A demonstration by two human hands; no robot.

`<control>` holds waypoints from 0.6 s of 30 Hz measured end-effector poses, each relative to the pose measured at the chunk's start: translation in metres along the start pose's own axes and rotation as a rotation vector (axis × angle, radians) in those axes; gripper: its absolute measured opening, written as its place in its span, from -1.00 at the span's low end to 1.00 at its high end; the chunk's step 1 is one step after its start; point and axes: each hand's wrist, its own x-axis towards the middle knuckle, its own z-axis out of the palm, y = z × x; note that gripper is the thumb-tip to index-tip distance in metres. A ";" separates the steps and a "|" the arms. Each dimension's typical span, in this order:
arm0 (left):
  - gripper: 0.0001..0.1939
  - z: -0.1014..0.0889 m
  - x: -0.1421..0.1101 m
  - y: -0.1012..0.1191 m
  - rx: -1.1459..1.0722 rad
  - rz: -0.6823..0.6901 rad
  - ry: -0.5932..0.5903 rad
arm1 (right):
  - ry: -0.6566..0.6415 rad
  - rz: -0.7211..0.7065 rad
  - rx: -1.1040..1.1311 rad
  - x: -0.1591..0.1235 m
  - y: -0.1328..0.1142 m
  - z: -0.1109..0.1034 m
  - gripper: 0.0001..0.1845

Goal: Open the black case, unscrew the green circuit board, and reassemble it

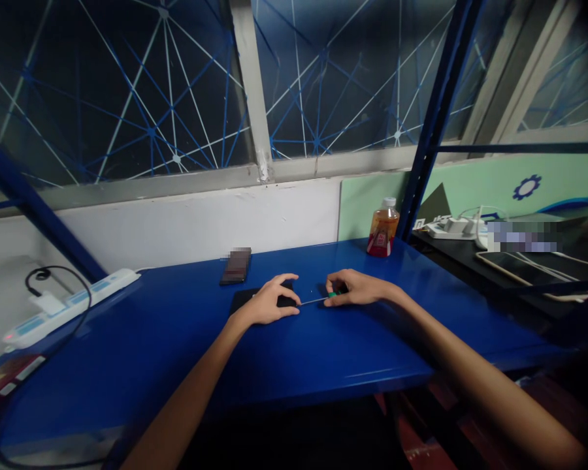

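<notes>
My right hand (pixel 353 288) is closed around the green and dark handle of what looks like a screwdriver (pixel 314 301). Its thin, straight shaft points left across the blue table (pixel 353 352). My left hand (pixel 269 301) has its fingers apart, with the thumb and a finger close to the shaft's tip. Whether they touch the tip I cannot tell. Under and behind the left hand lies a flat black object (pixel 240 300), partly hidden by the hand.
Behind my left hand lies a phone (pixel 236 266). A bottle of reddish drink (pixel 383 228) stands at the back right. At the left are a white power strip (pixel 102 286) with a black cable and a red box (pixel 10 382). A blue metal post (pixel 426 117) rises at the right.
</notes>
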 end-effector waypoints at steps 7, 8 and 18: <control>-0.81 0.001 0.000 -0.002 0.019 0.004 -0.001 | 0.014 -0.003 -0.042 0.000 0.000 -0.003 -0.60; -0.81 0.001 0.000 -0.001 0.019 0.000 -0.002 | 0.021 -0.001 -0.047 0.000 0.000 -0.003 -0.60; -0.83 0.001 0.001 0.007 -0.016 -0.047 0.028 | 0.030 0.008 -0.033 -0.001 0.002 -0.004 -0.63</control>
